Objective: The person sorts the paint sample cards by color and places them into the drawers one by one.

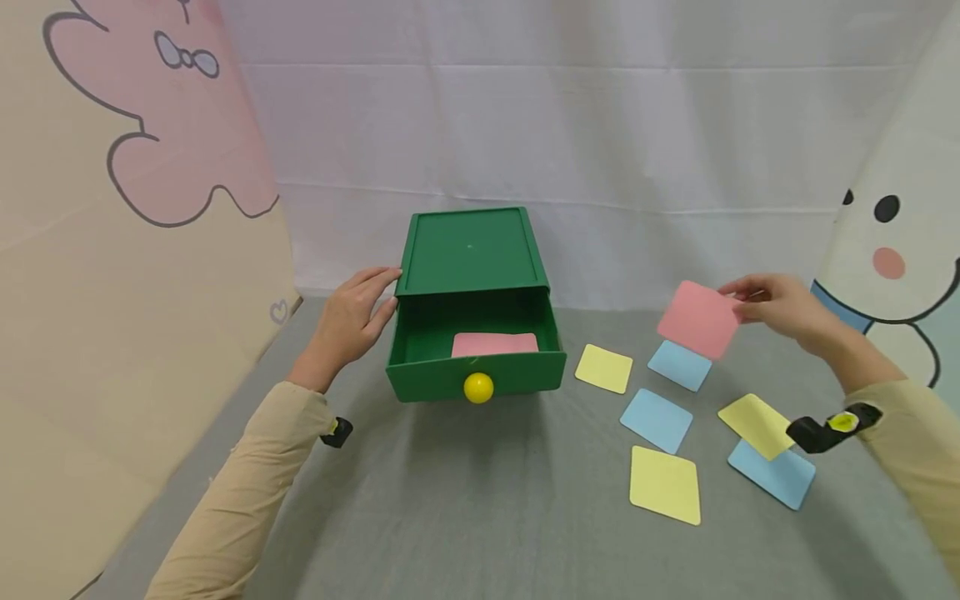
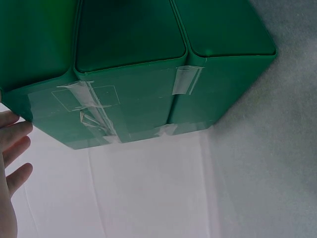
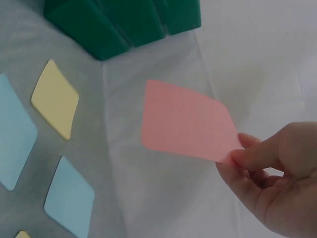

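My right hand pinches a pink card by its right edge, raised above the blue and yellow cards on the table. In the right wrist view the thumb and fingers grip one corner of that pink card. A green drawer box stands at the centre, its top drawer pulled out and fitted with a yellow knob. Another pink card lies inside that drawer. Against the box's upper left side rest the fingertips of my left hand, fingers extended. Its fingers touch the green side in the left wrist view.
Yellow cards and blue cards lie scattered to the right of the box; one yellow card overlaps a blue card. White cloth hangs behind. Clear tape crosses the joints between the stacked box units.
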Demonstrator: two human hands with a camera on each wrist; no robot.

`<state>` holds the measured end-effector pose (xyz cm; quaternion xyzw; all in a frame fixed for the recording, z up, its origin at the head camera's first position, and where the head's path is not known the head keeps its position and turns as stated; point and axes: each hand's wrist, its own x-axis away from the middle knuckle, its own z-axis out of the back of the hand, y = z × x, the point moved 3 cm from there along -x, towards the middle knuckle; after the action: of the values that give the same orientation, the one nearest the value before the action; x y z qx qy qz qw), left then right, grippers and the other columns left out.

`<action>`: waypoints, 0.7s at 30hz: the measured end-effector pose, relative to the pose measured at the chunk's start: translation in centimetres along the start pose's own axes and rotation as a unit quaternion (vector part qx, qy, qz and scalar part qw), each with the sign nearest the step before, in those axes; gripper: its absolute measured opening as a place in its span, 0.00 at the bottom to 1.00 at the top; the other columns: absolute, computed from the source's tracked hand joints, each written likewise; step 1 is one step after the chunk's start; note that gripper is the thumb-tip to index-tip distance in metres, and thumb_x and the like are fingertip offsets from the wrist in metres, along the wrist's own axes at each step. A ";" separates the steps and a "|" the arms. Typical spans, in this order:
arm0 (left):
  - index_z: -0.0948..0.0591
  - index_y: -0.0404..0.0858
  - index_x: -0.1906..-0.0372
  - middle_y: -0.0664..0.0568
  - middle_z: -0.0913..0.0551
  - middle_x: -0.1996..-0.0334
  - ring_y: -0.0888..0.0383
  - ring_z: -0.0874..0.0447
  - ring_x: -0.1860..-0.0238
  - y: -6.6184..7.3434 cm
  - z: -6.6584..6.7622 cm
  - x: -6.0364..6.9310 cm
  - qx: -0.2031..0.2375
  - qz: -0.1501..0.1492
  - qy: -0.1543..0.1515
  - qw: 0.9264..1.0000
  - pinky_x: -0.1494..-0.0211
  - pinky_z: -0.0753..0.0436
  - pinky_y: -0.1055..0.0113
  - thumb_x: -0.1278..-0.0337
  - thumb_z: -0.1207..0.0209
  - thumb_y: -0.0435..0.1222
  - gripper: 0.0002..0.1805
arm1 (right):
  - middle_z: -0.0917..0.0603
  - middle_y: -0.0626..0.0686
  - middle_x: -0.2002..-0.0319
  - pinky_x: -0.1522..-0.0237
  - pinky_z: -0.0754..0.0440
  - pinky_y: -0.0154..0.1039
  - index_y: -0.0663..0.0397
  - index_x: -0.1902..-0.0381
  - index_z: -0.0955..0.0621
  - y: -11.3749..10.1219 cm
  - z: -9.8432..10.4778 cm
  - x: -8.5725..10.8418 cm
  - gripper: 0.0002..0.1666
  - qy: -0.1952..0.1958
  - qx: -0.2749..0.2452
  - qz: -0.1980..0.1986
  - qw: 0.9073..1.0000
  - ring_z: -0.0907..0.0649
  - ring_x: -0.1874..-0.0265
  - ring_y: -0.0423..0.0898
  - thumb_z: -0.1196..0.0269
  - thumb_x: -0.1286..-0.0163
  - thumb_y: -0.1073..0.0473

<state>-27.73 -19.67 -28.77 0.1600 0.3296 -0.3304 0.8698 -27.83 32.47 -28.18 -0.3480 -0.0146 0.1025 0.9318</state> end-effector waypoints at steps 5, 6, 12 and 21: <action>0.27 0.28 0.44 0.38 0.24 0.47 0.46 0.30 0.43 0.1 0.0 0.0 -0.004 0.005 -0.005 1.000 0.42 0.31 0.51 0.42 0.46 0.33 0.22 | 0.24 0.45 0.68 0.67 0.23 0.25 0.73 0.46 0.31 -4.3 1.2 -0.3 0.21 0.015 -0.026 0.027 0.999 0.24 0.71 0.35 0.46 0.34 0.65; 0.27 0.28 0.44 0.38 0.25 0.47 0.46 0.30 0.43 0.1 0.0 0.0 -0.006 0.007 -0.007 1.000 0.42 0.31 0.51 0.42 0.46 0.34 0.22 | 0.24 0.44 0.69 0.67 0.23 0.25 0.73 0.46 0.30 -5.1 1.4 -0.4 0.21 0.017 -0.029 0.032 0.999 0.24 0.70 0.35 0.45 0.34 0.65; 0.28 0.29 0.43 0.38 0.25 0.47 0.46 0.31 0.43 0.1 -0.1 0.0 -0.009 0.009 -0.011 1.000 0.42 0.31 0.51 0.42 0.46 0.34 0.22 | 0.24 0.44 0.68 0.67 0.22 0.26 0.70 0.46 0.28 -10.3 1.6 -0.9 0.20 0.019 -0.040 0.057 0.997 0.23 0.69 0.36 0.45 0.34 0.65; 0.27 0.28 0.44 0.38 0.25 0.48 0.46 0.30 0.43 0.2 0.1 0.0 -0.007 0.004 -0.008 1.000 0.43 0.31 0.51 0.42 0.46 0.33 0.21 | 0.23 0.53 0.65 0.65 0.21 0.29 0.67 0.48 0.25 -17.5 -1.0 -2.0 0.17 -0.021 -0.058 0.091 0.994 0.22 0.68 0.41 0.45 0.36 0.68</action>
<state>-27.60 -19.58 -28.70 0.1533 0.3245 -0.3256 0.8747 -26.55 18.55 -17.42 -0.3993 -0.0088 0.1929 0.8962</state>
